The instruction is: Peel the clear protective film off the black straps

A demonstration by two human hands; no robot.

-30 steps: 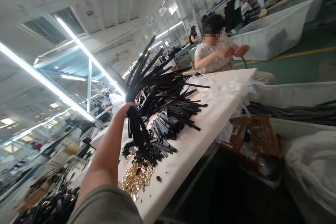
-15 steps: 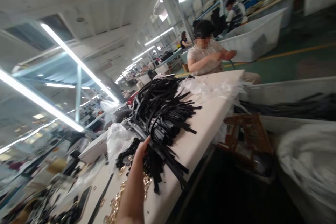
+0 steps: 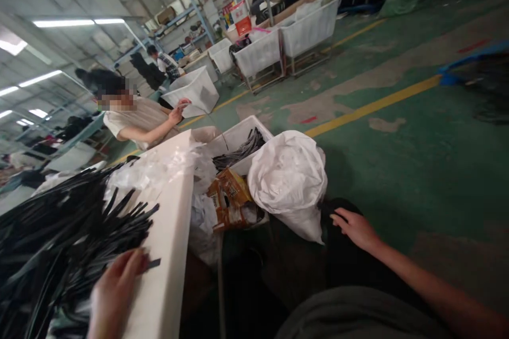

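My left hand [image 3: 117, 286] is over the white table near its edge, fingers closed on a black strap [image 3: 153, 263] whose short end sticks out past the fingertips. Beside and behind it lies a big heap of black straps [image 3: 67, 228], their cut ends pointing towards the table edge. My right hand [image 3: 356, 229] is lower, off the table, next to a white sack [image 3: 288, 175] and above my dark-clothed leg. Its thumb and fingers are pinched together at something small and dark, too blurred to name.
Clear plastic bags [image 3: 155, 167] lie at the table's [image 3: 173, 254] far end. Below stand a white bin [image 3: 242, 132] with dark strips and a torn brown carton [image 3: 228, 196]. A co-worker [image 3: 143, 122] sits beyond, handling a thin strip. White carts [image 3: 260, 53] stand farther back.
The view has swung to the right and down. My left hand, earlier on the strap heap, is now nearer the table edge with a strap end showing. My right hand has come into view.
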